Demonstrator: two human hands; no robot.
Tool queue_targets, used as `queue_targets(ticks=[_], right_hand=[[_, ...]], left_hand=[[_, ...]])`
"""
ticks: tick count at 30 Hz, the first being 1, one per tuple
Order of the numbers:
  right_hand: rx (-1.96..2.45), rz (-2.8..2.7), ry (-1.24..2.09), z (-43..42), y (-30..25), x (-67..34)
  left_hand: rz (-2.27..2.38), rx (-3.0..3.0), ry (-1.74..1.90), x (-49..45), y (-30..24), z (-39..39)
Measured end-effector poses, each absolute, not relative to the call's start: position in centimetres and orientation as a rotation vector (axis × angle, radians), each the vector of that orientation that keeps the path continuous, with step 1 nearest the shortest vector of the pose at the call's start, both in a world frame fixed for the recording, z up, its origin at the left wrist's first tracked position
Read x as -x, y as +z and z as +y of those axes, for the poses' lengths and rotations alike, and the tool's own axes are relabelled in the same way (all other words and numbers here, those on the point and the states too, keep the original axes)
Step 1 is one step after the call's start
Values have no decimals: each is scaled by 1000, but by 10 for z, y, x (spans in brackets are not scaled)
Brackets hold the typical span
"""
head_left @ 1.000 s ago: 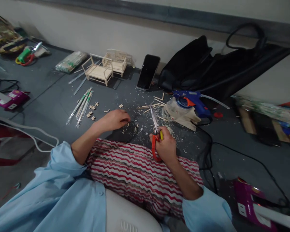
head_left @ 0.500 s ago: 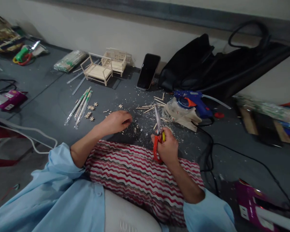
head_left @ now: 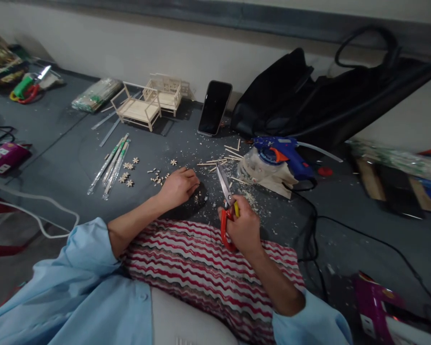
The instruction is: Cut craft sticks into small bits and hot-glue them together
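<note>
My right hand (head_left: pixel 244 224) is wrapped around the red and yellow handles of a pair of scissors (head_left: pixel 224 184), whose blades look almost closed and point away from me. To its left, my left hand (head_left: pixel 179 188) rests low at the tabletop with its fingers curled together. Whatever those fingertips hold, if anything, is hidden. Small cut stick pieces (head_left: pixel 158 179) lie just beside the left hand, along with several little flower-shaped wooden pieces (head_left: pixel 128 166). Beyond the scissor tips are thin wooden sticks (head_left: pixel 215 163) among pale crumbs.
Miniature wooden furniture (head_left: pixel 138 110) and a leaning phone (head_left: pixel 214 108) stand at the back. Wrapped sticks (head_left: pixel 111 165) lie left. A blue glue gun (head_left: pixel 287 153) and a plastic tub (head_left: pixel 253 165) sit right, before a black bag (head_left: pixel 273 96). Black cables (head_left: pixel 311 230) trail across the table. A striped cloth (head_left: pixel 201 258) covers my lap.
My left hand has lowered and shifted slightly right, its fingers drawing together and uncovering more cut pieces. The scissors have come a little left and nearer to me. The view has shifted slightly.
</note>
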State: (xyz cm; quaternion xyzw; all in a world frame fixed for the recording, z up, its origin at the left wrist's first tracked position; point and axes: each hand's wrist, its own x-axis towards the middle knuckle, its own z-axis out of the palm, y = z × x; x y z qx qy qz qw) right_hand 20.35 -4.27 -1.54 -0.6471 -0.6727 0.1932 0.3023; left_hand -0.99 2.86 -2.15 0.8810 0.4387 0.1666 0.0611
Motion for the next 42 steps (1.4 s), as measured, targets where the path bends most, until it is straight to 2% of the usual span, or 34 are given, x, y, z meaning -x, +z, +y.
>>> queue_targets(ticks=[5,9,14,17,21,26,28,32,34,37,42], right_hand=[[1718,-1763,546,-44,-14,-204],[1701,-1725,586,-46,-11,-204],[1702,-1713,631,-48,-10,-205],[1710,-1730,621,-49,-11,-205],[1720,-1750,611,-49,-13,-205],[1719,-1709,635,-49,-11,-204],[1726,-1700,646,-49,-11,-203],[1725,-1707,634,-48,-12,-203],[1725,-1718,625,-48,-13,-204],[1736,-1740,616,-47,-14,-205],[1756,-1747,624,-48,-16,-206]], left_hand=[[1204,-2475,587,17,-18,30],[1320,-2347,622,34,-6,28],[1332,-2336,234,45,6,24],[1322,-2382,150,37,3,16],[1202,-2419,274,25,0,9],[1360,-2343,505,44,16,18],[1371,-2351,390,54,23,20],[1196,-2390,-138,56,26,13],[1190,-2423,-211,47,22,8],[1166,-2443,-149,33,16,5],[1277,-2363,267,31,14,11]])
